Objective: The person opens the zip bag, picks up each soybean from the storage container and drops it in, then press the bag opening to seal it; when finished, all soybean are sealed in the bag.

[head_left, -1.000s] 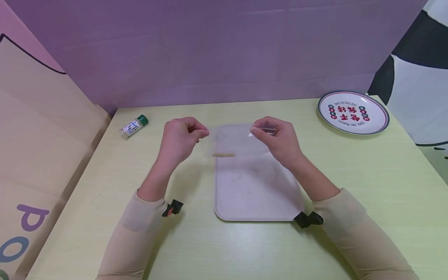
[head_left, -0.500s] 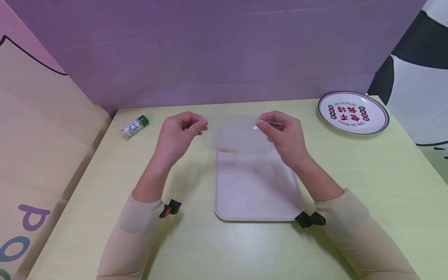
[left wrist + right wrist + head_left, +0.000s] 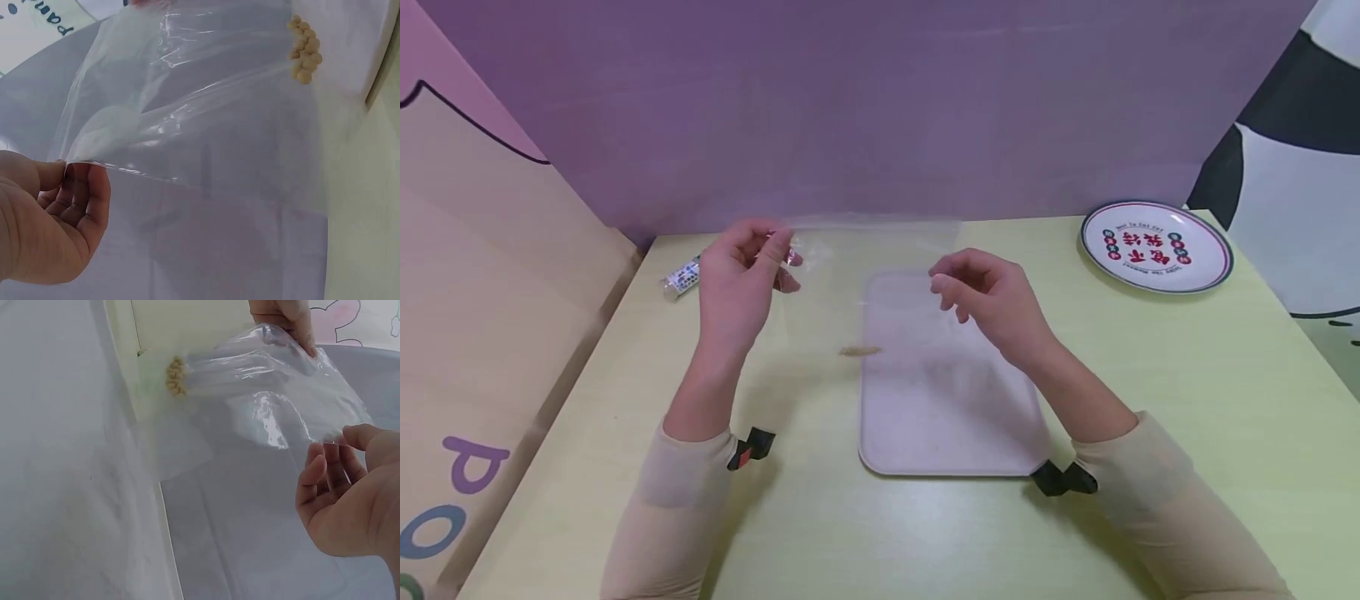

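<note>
A clear plastic zip bag point(image 3: 850, 275) hangs spread between my two hands over the table. Its zip edge is at the top in the head view. Several round tan beans point(image 3: 304, 50) lie gathered along its bottom. My left hand point(image 3: 737, 279) pinches the bag's left edge between thumb and fingers. At the opposite edge, my right hand point(image 3: 988, 300) has the plastic between its thumb and fingertips, as the right wrist view shows. Under the bag's right part lies a pale rectangular tray point(image 3: 955, 425), its far end seen through the plastic.
A small clear bottle point(image 3: 683, 279) with a printed label lies at the back left, its cap end behind my left hand. An oval white plate point(image 3: 1213, 267) with red characters is at the back right. A purple panel point(image 3: 880, 108) stands behind the table point(image 3: 880, 542).
My left hand has moved left and slightly up, now overlapping the bottle. The right hand has shifted a little left and down. The bag is spread wider, and its beans have moved left and lower.
</note>
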{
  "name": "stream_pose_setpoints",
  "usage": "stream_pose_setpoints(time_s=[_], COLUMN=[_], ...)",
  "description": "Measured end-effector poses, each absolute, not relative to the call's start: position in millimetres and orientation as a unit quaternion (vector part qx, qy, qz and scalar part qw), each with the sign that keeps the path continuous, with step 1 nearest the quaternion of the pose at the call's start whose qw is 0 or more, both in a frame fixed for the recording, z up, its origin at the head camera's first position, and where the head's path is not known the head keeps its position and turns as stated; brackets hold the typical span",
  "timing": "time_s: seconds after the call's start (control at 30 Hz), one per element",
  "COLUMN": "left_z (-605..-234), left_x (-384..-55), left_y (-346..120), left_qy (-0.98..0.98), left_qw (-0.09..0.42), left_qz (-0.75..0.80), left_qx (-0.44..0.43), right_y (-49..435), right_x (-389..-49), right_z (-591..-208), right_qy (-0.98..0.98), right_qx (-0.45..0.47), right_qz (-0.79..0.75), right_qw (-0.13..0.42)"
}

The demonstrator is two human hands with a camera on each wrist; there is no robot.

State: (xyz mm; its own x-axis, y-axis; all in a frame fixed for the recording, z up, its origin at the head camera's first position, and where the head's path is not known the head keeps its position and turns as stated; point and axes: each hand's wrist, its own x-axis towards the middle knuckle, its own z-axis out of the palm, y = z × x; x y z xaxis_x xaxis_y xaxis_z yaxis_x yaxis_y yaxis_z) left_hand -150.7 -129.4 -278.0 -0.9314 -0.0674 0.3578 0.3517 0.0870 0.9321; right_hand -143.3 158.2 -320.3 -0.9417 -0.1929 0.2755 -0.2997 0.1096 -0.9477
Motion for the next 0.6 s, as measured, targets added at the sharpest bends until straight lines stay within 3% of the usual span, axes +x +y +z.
stream_pose_setpoints(time_s=[0.33, 0.6], left_z=[-262.2, -260.6], left_x=[-144.4, -146.5], left_y=[-150.2, -167.1], left_qy=[-0.678, -0.718], left_qw=[0.189, 0.181], left_qz=[-0.705, -0.672], left_qx=[-0.086, -0.036], right_y=[145.6, 125.0], right_x=[-134.4, -134.4], right_z=[-317.4, -317.3], right_qy=[-0.738, -0.715], right_qx=[0.171, 0.162], right_qz=[0.652, 0.679], right_qw=[-0.002, -0.028])
